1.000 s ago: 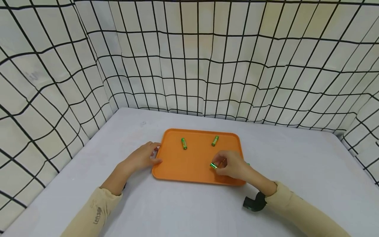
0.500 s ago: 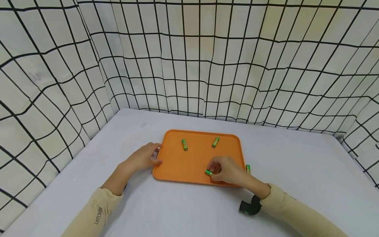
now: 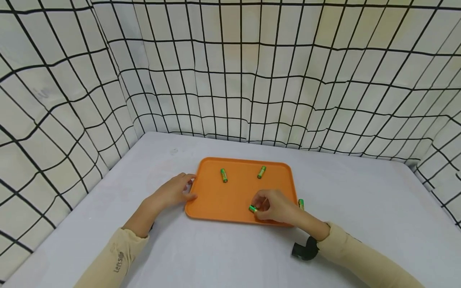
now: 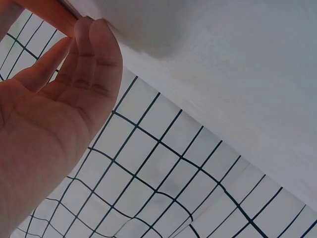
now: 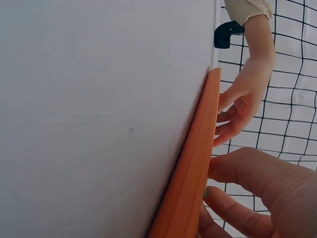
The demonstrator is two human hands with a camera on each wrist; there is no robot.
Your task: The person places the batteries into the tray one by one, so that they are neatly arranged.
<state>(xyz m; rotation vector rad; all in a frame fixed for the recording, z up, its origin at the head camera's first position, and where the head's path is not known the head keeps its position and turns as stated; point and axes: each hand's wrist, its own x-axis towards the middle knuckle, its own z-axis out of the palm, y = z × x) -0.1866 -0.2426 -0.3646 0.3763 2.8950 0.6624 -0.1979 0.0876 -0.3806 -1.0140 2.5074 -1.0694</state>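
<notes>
An orange tray [image 3: 234,196] lies on the white tabletop. My left hand [image 3: 174,190] holds its left edge, thumb and index finger at the rim; in the left wrist view the other fingertips [image 4: 101,37] bend against the tray's outer side. Low over the tray's near right part, my right hand [image 3: 275,206] pinches a green battery [image 3: 253,209] between thumb and fingers, one end sticking out to the left. Two more green batteries lie on the tray, one battery [image 3: 224,175] at the back left and another battery [image 3: 261,172] at the back right.
Another green battery [image 3: 301,204] is by the tray's right edge, partly behind the right wrist. A black wrist-worn device [image 3: 305,250] hangs below the right forearm. White walls with black netting [image 3: 223,88] enclose the table's back and sides.
My right hand has moved slightly left and nearer with the battery, then stayed nearly still. The battery by the tray's right edge shows more now. My left hand stays put.
</notes>
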